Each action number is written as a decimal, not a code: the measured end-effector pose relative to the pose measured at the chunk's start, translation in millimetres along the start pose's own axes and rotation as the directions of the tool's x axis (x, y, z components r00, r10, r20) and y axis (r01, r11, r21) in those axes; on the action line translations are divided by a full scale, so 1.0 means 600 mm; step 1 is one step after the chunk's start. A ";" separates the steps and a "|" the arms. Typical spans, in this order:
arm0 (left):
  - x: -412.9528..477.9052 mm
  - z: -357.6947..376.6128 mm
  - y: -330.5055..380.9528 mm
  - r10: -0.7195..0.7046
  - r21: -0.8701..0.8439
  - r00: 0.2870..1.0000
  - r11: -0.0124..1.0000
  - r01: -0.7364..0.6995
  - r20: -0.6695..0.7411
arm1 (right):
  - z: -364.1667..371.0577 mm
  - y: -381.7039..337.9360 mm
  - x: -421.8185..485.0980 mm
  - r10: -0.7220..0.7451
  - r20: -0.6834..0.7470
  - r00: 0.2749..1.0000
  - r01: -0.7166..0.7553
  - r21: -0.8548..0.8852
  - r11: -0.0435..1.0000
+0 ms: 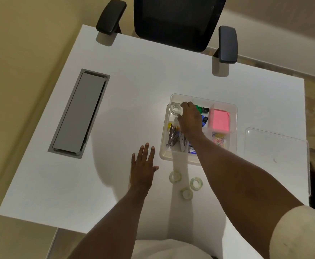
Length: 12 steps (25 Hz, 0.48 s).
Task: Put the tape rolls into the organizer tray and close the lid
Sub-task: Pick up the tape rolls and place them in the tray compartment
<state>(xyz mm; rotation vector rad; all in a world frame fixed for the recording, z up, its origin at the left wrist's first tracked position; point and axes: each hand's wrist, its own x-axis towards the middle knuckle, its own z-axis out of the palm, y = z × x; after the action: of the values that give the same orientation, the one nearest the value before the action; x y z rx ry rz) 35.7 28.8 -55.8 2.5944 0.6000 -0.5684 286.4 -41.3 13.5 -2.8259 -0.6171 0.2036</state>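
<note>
**One roll in tray, three on desk, lid off**

Far left of the white desk [115, 94]: a grey cable hatch [80, 113], shut flat. Nothing on it.

Left hand [143, 165] lies palm down on the bare desk, fingers straight and spread, holding nothing. It sits just left of the tray's near corner.

Three clear tape rolls lie on the desk in front of the tray, near each other but apart: one nearest the left hand [175, 177], one lowest [186, 193], one to the right [196, 183].

Clear organizer tray [235, 116], lid off. A fourth tape roll [176, 109] lies flat in the far-left compartment. Right hand [189, 118] reaches over the tray, fingertips at that roll's right edge; fingers curled, cannot tell whether they grip it. Other compartments: metal clips [171, 137], green and blue small items, pink sticky notes [220, 119], coloured paper clips [219, 140].

Clear lid [276, 157] lies flat on the desk right of the tray, apart from it.

A black office chair [177, 21] stands at the far edge.
</note>
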 end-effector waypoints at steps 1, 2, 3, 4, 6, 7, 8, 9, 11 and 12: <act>-0.001 -0.004 0.000 0.004 0.004 1.000 1.000 -0.004 0.010 | -0.006 0.002 -0.019 -0.010 -0.032 0.999 0.010 -0.008 1.000; -0.004 -0.010 0.001 0.009 0.010 1.000 1.000 -0.009 0.019 | -0.011 0.005 -0.042 -0.020 -0.065 0.998 0.020 -0.007 1.000; -0.006 -0.014 0.001 0.013 0.014 1.000 1.000 -0.013 0.028 | -0.013 0.008 -0.066 -0.030 -0.092 0.995 0.029 -0.009 1.000; -0.007 -0.019 0.003 0.015 0.018 0.999 1.000 -0.015 0.035 | -0.014 0.013 -0.091 -0.038 -0.109 0.993 0.037 -0.014 0.999; -0.012 -0.025 0.007 0.015 0.039 0.999 0.999 -0.016 0.039 | -0.011 0.025 -0.145 -0.056 -0.117 0.992 0.051 -0.039 0.998; -0.014 -0.027 0.011 0.015 0.052 0.999 0.998 -0.017 0.042 | -0.007 0.034 -0.174 -0.072 -0.115 0.991 0.064 -0.066 0.996; -0.016 -0.028 0.015 0.012 0.063 0.999 0.998 -0.015 0.047 | -0.002 0.043 -0.203 -0.093 -0.107 0.990 0.083 -0.090 0.992; -0.016 -0.030 0.017 0.007 0.068 0.999 0.998 -0.010 0.051 | 0.005 0.051 -0.231 -0.113 -0.092 0.989 0.104 -0.100 0.990; -0.017 -0.032 0.021 -0.002 0.075 0.998 0.997 -0.002 0.064 | 0.016 0.066 -0.283 -0.119 -0.038 0.992 0.117 -0.059 0.991; -0.018 -0.032 0.022 -0.002 0.085 0.998 0.996 -0.004 0.070 | 0.020 0.073 -0.307 -0.100 -0.004 0.995 0.100 -0.025 0.995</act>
<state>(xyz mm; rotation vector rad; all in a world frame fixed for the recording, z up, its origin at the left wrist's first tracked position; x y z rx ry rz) 38.9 23.7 -30.9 2.6412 0.5636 -0.6955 135.6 -156.0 5.8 -2.8087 -0.7633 0.1712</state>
